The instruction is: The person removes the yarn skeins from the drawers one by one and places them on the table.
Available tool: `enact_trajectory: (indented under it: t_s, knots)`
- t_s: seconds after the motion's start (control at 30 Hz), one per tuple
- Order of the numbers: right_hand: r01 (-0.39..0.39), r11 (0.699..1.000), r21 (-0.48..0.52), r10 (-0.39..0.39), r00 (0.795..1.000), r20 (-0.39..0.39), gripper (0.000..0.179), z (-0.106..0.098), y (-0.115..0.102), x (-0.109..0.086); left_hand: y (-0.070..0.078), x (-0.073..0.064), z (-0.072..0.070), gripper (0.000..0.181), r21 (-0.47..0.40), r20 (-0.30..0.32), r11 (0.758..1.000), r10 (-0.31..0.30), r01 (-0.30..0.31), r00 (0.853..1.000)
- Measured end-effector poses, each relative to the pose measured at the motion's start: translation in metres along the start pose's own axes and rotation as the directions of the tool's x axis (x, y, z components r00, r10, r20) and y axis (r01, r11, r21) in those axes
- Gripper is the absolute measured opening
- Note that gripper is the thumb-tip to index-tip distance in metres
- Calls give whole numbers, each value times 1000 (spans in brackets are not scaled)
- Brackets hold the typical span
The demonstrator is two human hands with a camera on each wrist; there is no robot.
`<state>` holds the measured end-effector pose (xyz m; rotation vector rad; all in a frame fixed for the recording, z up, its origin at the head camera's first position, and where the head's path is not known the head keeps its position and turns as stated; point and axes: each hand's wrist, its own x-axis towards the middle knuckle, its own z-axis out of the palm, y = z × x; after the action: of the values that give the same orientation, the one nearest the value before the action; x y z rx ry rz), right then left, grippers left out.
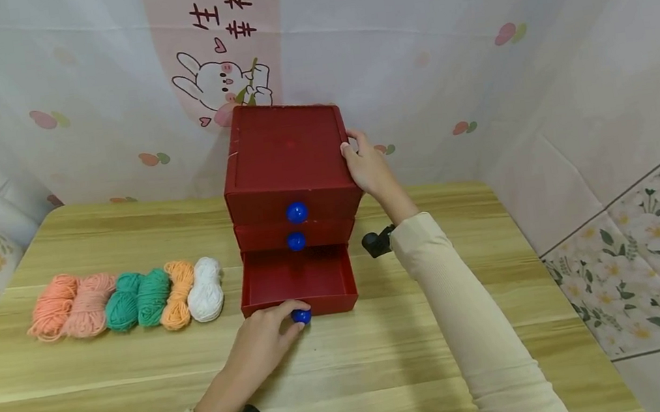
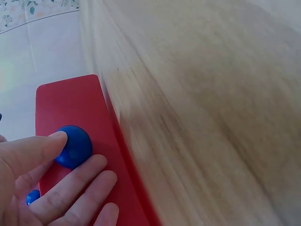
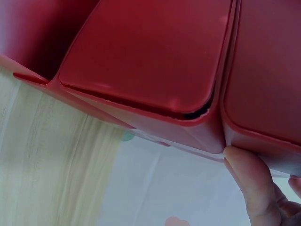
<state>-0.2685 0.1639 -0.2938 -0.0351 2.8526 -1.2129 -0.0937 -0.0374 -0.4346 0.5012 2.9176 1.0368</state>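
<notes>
A red cabinet [image 1: 288, 146] with three stacked drawers stands at the back of the table, each drawer with a round blue knob. The bottom drawer [image 1: 297, 275] is pulled out and its inside shows bare. My left hand [image 1: 262, 338] pinches that drawer's knob [image 2: 77, 147] between thumb and fingers, in front of the red drawer face [image 2: 70, 101]. My right hand [image 1: 369, 163] holds the cabinet's upper right side, fingertips over the top edge. In the right wrist view its thumb [image 3: 251, 176] presses against the side wall.
Left of the cabinet lies a row of yarn skeins: coral [image 1: 54, 305], pink [image 1: 90, 304], green [image 1: 137, 298], orange [image 1: 178, 293] and white [image 1: 206, 290]. A patterned curtain [image 1: 383, 34] hangs right behind the cabinet. The wooden table [image 1: 351, 382] carries everything.
</notes>
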Motion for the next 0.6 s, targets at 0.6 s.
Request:
enact_trajectory:
  t_s: [0.6]
  knots:
    - [-18, 1000, 21, 18, 1000, 15, 51, -2, -1, -1, -12, 27, -1, 25, 33, -54, 998, 58, -56, 997]
